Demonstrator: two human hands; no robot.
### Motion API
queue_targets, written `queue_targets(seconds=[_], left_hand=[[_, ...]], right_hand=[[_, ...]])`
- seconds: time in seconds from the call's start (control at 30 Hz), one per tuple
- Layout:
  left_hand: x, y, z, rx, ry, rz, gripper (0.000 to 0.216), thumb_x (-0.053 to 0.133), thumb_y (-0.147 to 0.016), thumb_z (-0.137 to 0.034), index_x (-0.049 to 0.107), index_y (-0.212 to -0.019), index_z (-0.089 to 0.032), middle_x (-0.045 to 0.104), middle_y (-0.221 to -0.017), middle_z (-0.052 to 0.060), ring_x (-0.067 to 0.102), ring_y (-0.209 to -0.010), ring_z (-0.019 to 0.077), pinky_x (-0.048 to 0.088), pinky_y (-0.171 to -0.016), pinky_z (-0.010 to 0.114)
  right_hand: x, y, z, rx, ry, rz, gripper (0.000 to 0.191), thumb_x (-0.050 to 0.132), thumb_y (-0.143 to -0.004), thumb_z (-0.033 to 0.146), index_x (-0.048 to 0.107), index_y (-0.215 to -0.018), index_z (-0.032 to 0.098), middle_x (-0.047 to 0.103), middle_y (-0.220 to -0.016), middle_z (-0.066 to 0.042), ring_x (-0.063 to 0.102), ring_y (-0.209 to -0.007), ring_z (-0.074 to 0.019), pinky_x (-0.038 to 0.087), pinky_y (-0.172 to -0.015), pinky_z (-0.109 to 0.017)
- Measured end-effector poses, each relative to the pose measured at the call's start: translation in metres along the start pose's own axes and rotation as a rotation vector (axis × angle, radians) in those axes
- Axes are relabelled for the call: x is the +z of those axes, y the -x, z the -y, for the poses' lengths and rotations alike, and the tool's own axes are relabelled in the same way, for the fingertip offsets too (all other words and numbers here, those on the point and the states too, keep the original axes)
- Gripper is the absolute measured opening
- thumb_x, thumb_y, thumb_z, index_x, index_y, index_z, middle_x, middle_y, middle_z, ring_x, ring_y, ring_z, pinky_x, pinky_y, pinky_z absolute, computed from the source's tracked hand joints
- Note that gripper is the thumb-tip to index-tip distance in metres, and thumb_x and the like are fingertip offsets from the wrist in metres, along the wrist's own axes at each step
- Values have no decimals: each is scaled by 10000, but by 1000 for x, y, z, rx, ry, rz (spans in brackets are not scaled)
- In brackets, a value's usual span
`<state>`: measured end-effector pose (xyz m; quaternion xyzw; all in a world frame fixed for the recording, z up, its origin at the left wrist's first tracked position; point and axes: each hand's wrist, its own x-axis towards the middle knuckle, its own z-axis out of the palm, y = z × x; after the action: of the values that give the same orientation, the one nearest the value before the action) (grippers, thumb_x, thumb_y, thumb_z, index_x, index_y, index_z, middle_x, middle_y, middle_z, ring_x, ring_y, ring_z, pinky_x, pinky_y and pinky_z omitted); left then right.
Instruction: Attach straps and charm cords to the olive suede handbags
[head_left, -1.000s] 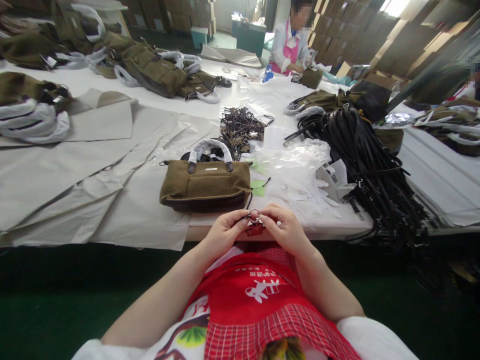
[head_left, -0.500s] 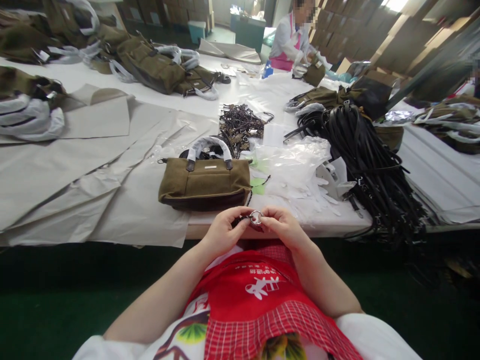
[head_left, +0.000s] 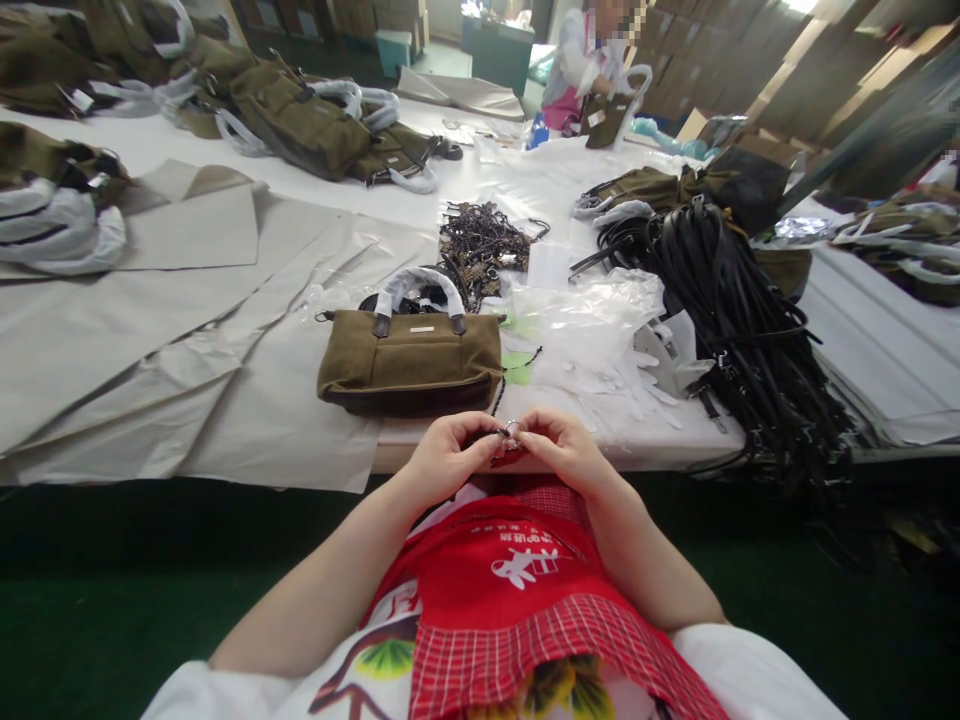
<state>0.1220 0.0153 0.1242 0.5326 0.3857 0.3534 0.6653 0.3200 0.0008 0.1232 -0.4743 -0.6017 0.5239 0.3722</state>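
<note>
My left hand [head_left: 456,455] and my right hand [head_left: 559,448] meet at the table's front edge, just above my red apron. Between their fingertips is a silvery metal ring [head_left: 513,427]. Fingers of the left hand pinch a dark cord piece at the ring, partly hidden by the thumb. The right thumb and forefinger close on the ring's other side. Right behind the hands stands an olive handbag [head_left: 416,355] with wrapped white handles and a dark base. A thin black cord [head_left: 525,362] lies beside it on a green patch.
Behind the bag lies a pile of dark cords and charms [head_left: 484,245]. Clear plastic bags [head_left: 592,310] are to its right, then a heap of black straps [head_left: 727,290]. Olive bags [head_left: 300,125] fill the back left. A person [head_left: 585,65] handles a bag across the table.
The ring has turned between my fingers and now shows more edge-on. The person across the table has raised a bag upright by its handles. My hands stay in nearly the same place.
</note>
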Motion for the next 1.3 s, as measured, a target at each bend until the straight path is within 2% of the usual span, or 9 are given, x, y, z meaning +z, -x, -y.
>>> queue_targets(seconds=[0.13,0.27,0.57,0.7,0.83,0.93,1.03,1.2,1.3], left_hand=[[2,0,-2,-83,130,-78,310,759,-729,-421,711,-818,-128,675,-708,25,538,-563,89,423,-528,194],[3,-1,-4,-129,195,-157,376,797,-671,-462,684,-808,-130,592,-582,-24,424,-453,47,322,-431,162],[2,-2,0,-116,36,-180,361,722,-739,-509,627,-762,-161,604,-572,-20,517,-456,96,441,-456,205],[-5,-4,2,33,-336,-167,265,648,-824,-407,664,-704,-170,653,-639,15,575,-562,134,440,-518,215],[-10,-5,-3,197,-531,-211,144,653,-818,-300,725,-873,-187,706,-852,56,633,-755,179,488,-665,247],[-12,-6,-10,276,-503,-164,153,614,-847,-255,720,-929,-182,694,-912,68,633,-841,185,488,-727,254],[-12,-8,-13,271,-485,-114,155,630,-856,-290,721,-816,-171,686,-828,60,616,-777,168,468,-692,245],[-10,-9,-13,129,-212,-114,252,703,-806,-372,676,-714,-139,658,-674,37,578,-616,135,451,-592,234],[-7,-6,-12,37,-1,-86,300,714,-797,-420,653,-727,-135,631,-604,16,556,-522,119,464,-546,241]], right_hand=[[9,3,4,-187,127,-77,354,646,-859,304,547,-1189,225,670,-1022,-62,624,-788,-157,512,-752,-304],[20,3,4,-207,359,-97,198,655,-853,286,633,-1039,225,684,-886,-35,620,-742,-162,508,-713,-294],[27,-2,-2,-295,433,-206,169,537,-930,248,704,-923,231,715,-851,-58,647,-794,-201,490,-754,-324],[23,-3,-4,-217,263,-223,187,550,-935,313,696,-864,222,697,-833,-51,635,-794,-198,485,-761,-320],[18,-7,-6,-148,-14,-119,238,574,-925,380,680,-800,208,660,-876,-45,614,-889,-195,473,-866,-325],[18,-9,-6,-48,-195,-56,273,619,-891,432,664,-755,200,633,-938,-49,591,-903,-188,482,-848,-314],[22,-10,-7,82,-336,-16,314,659,-851,494,645,-756,195,630,-957,-49,583,-867,-178,499,-786,-292],[29,-9,-9,251,-618,74,329,724,-800,510,599,-802,205,620,-765,13,586,-684,-129,510,-700,-260],[33,-10,-8,251,-727,125,315,728,-807,485,595,-831,201,673,-778,-5,627,-711,-141,515,-701,-257]])
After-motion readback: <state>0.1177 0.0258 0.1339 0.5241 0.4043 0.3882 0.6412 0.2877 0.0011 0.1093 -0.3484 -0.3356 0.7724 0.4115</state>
